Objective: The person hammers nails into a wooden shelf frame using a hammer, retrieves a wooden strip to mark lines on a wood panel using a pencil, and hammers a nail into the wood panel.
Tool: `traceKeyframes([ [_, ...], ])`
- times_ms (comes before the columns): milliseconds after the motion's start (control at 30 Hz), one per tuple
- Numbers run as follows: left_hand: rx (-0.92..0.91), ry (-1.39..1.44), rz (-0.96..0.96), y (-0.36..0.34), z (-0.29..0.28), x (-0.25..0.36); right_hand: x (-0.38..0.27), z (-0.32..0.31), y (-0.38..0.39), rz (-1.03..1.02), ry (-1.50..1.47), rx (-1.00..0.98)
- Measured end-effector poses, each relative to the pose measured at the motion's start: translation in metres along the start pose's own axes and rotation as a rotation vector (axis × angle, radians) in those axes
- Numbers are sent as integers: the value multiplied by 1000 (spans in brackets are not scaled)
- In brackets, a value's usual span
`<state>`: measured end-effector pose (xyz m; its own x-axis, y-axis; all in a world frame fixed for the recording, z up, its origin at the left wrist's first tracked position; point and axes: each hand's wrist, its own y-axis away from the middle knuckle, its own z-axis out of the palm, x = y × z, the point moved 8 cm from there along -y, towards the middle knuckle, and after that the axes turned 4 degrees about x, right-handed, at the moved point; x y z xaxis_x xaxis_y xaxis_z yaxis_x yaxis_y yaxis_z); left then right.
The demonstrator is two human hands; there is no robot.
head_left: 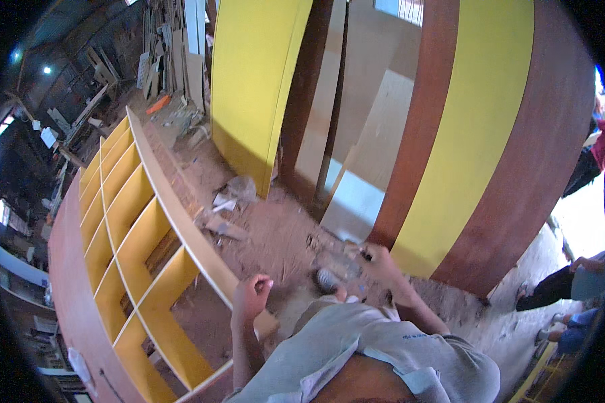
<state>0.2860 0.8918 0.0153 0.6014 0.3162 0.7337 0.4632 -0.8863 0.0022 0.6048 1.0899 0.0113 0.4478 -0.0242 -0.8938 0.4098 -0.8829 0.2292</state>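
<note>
My left hand is raised in front of me with its fingers curled into a loose fist, and nothing shows in it. It is beside the near end of a long shelf unit with yellow compartments, pale edges and a reddish-brown side. I cannot tell whether the hand touches that edge. My right hand is closed in a pinch, low in front of a tall brown and yellow striped panel. A small dark thing seems to be at its fingertips, too blurred to name.
A tall yellow panel stands ahead, with brown and pale boards beside it. Scraps and a clear plastic bag lie on the dirt floor. Timber offcuts lean at the back. Other people are at the right edge.
</note>
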Motion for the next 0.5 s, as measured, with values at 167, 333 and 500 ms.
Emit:
traceKeyframes([
  [167, -58, -89, -52, -72, 16, 2, 11, -28, -97, -55, 150, 24],
  [333, 27, 17, -1, -130, 8, 15, -34, -79, -205, -154, 112, 188],
  [500, 29, 31, -137, -185, 18, 9, -60, -127, -321, -138, 28, 282],
])
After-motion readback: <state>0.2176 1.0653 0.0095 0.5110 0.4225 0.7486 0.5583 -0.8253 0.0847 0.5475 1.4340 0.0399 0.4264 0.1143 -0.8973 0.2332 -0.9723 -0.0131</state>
